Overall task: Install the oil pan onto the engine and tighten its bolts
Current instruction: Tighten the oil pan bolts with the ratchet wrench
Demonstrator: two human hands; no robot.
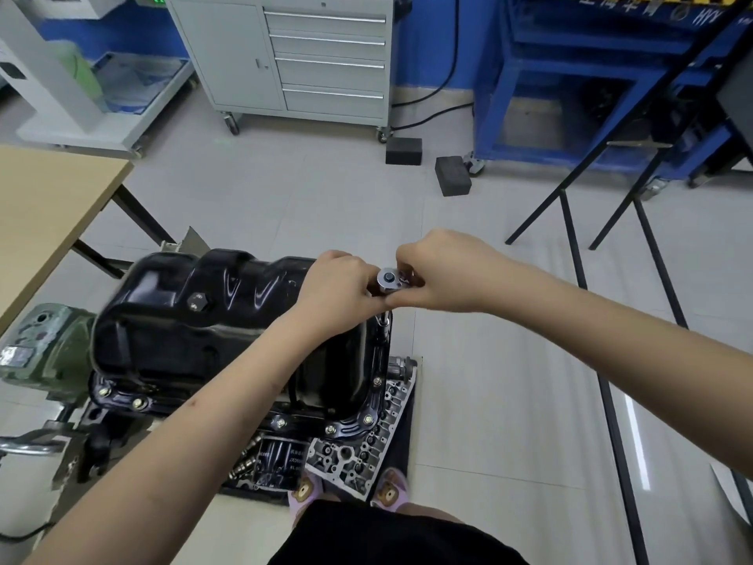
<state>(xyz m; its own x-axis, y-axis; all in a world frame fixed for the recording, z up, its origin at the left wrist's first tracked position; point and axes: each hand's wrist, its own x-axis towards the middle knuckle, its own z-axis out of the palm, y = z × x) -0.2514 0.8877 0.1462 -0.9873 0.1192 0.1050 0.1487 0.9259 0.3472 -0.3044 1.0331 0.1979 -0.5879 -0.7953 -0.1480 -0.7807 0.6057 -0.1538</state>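
Head view: both hands, left [334, 285] & right [442, 275], grip ratchet [388, 278] (prob. on bolt) over oil pan [195, 316].

I have one view only, from the camera worn on the person's head, wide-angle, looking forward and steeply down. It sits close above the oil pan [228, 320], which fills the lower left of the frame, with both forearms reaching in from the bottom edge. The upper part of the frame takes in the floor [326, 189] and a grey drawer cabinet [285, 55] farther off
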